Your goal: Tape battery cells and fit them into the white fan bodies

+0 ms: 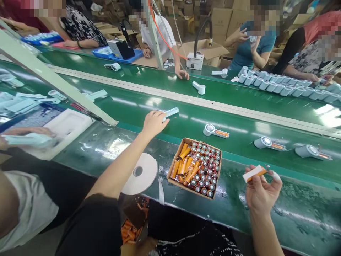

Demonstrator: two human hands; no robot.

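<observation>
My left hand [155,122] reaches onto the green belt with its fingers closed over one end of a light-blue fan casing [172,111]; its handle sticks out to the right and the fingers hide the rest. Off to the right, my right hand [262,190] is raised above the bench edge, pinching an orange battery pack [256,173]. A white strip lies along the pack's upper face, and short wires show at its far end. The thumb or a finger wears a white covering. Between my hands stands a cardboard box [174,182] of orange-wrapped batteries, many upright and some lying flat.
A wide roll of white tape [149,174] lies left of the box, with a loose tape strip [161,192] beside it. Several fan casings with batteries [210,129] sit on the belt. A slanted metal post [53,78] stands at left. Co-workers sit around the line.
</observation>
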